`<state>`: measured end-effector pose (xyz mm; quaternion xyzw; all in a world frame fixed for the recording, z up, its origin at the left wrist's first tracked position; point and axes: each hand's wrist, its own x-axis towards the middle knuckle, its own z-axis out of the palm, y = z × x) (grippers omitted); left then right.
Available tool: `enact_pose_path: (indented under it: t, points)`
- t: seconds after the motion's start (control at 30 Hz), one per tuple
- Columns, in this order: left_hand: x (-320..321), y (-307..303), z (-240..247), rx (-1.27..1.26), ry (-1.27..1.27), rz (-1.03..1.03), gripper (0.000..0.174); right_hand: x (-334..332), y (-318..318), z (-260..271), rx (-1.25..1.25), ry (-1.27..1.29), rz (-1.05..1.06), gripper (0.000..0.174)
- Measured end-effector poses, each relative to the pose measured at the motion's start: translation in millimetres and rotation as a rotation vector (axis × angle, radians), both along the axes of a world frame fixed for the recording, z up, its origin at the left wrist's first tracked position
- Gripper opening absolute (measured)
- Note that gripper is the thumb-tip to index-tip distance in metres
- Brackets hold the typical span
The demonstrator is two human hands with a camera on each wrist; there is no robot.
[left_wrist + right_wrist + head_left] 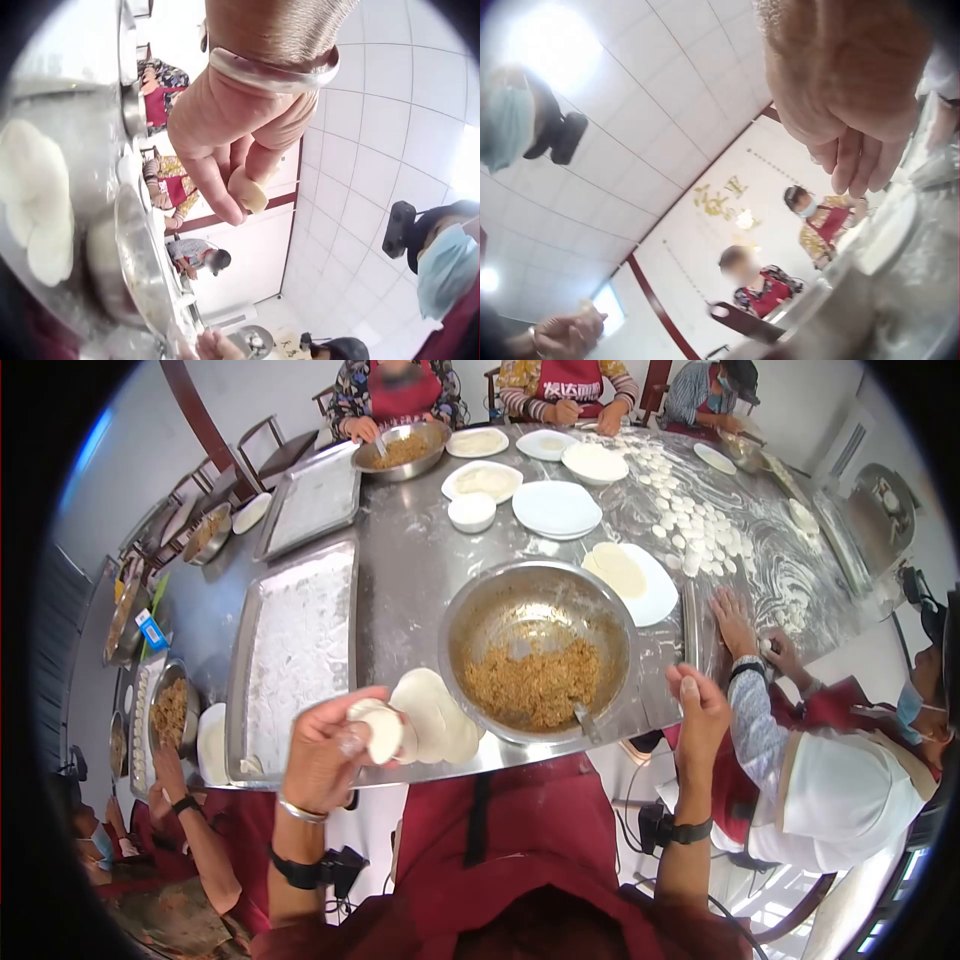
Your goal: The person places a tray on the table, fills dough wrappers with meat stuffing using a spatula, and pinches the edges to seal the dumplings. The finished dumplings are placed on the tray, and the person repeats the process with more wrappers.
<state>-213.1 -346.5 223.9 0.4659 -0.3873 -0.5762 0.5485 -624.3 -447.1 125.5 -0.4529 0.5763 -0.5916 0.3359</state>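
Observation:
My left hand (325,745) pinches a pale, round dough wrapper (382,734) between thumb and fingers, above the table's front edge. In the left wrist view the wrapper's curved edge (255,199) shows past the fingertips. Overlapping wrappers (435,715) lie on the table just right of that hand. A steel bowl (452,660) holds brown minced filling (540,680), with a metal utensil handle (587,723) leaning over its near rim. Right of the bowl, my right hand (703,705) is raised with loosely bent fingers (847,161) and nothing visible in them.
A floured tray (300,630) lies left, another tray (315,500) behind it. Plates (557,508) and a small white bowl (472,512) stand beyond the steel bowl. Dough pieces (700,530) spread back right. A person's hand (735,620) works close on the right; others sit around.

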Motion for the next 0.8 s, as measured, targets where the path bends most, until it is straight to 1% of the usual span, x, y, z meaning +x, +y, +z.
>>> enact_pose_path:
  t: [0.07, 0.13, 0.17, 0.23, 0.3, 0.33, 0.37, 0.4, 0.43, 0.47, 0.5, 0.53, 0.57, 0.6, 0.63, 0.67, 0.7, 0.73, 0.77, 0.8]
  points:
    - [23.3, -9.2, 25.0, -0.04, -0.134, 0.069, 0.055, -24.9, -11.9, -51.7, 0.094, 0.159, -0.04, 0.024]
    - [55.2, -18.4, 54.2, -0.082, -0.275, 0.148, 0.055, -23.7, -13.4, -70.9, 0.082, 0.391, -0.065, 0.023]
    - [71.9, -22.9, 75.1, -0.093, -0.341, 0.193, 0.055, -21.8, -14.1, -78.7, 0.073, 0.505, -0.082, 0.022]
    - [108.6, -32.3, 120.3, -0.145, -0.494, 0.29, 0.053, -19.4, -17.5, -93.5, 0.005, 0.612, -0.089, 0.021]
    - [143.6, -43.7, 185.1, -0.131, -0.81, 0.302, 0.045, -22.6, -20.3, -106.6, -0.113, 0.698, -0.11, 0.019]
    - [151.5, -54.5, 217.0, -0.12, -0.805, 0.298, 0.04, -21.6, -25.4, -115.2, -0.21, 0.715, -0.11, 0.019]
    - [167.4, -59.1, 251.9, -0.103, -0.801, 0.333, 0.036, -20.4, -27.0, -124.1, -0.257, 0.701, -0.124, 0.019]
    - [189.7, -65.7, 268.2, -0.227, -0.787, 0.355, 0.036, -21.9, -27.9, -131.7, -0.225, 0.72, -0.105, 0.02]
    - [205.1, -69.1, 285.5, -0.249, -0.767, 0.338, 0.038, -17.4, -26.2, -130.8, -0.225, 0.734, -0.088, 0.022]
    - [195.5, -73.5, 288.9, -0.258, -0.723, 0.521, 0.037, -23.0, -31.0, -149.8, -0.328, 0.76, -0.09, 0.025]
    - [193.2, -83.7, 288.0, -0.276, -0.682, 0.702, 0.036, -22.3, -33.0, -150.7, -0.374, 0.79, -0.1, 0.03]
    - [231.0, -94.9, 273.3, -0.298, -0.624, 0.698, 0.034, -0.7, -35.1, -120.6, -0.364, 0.759, -0.091, 0.034]
    - [239.3, -107.9, 254.1, -0.352, -1.22, 0.577, 0.029, 12.3, -31.5, -101.5, -0.318, 0.741, -0.129, 0.041]
    - [239.3, -130.0, 227.7, -0.412, -0.69, 0.594, 0.027, 10.8, -46.9, -111.0, -0.345, 0.749, -0.082, 0.038]
    - [225.1, -166.3, 195.9, -0.434, -0.154, 0.521, 0.026, -1.0, -56.9, -131.6, -0.328, 0.766, -0.079, 0.037]
    - [214.3, -189.8, 162.8, -0.43, -0.086, 0.523, 0.027, -12.6, -53.5, -153.7, -0.292, 0.788, -0.088, 0.036]
    - [194.9, -216.8, 128.1, -0.402, -0.012, 0.497, 0.028, -15.0, -51.3, -158.5, -0.274, 0.819, -0.1, 0.037]
    - [178.3, -239.9, 96.7, -0.319, -0.011, 0.437, 0.03, -10.9, -48.8, -149.2, -0.314, 0.84, -0.128, 0.03]
    - [162.1, -258.2, 69.6, -0.238, -0.013, 0.379, 0.032, -1.1, -41.7, -127.4, -0.198, 0.857, -0.151, 0.025]
    - [141.5, -276.5, 48.7, -0.137, -0.079, 0.347, 0.032, 6.0, -39.1, -112.3, -0.173, 0.87, -0.179, 0.023]
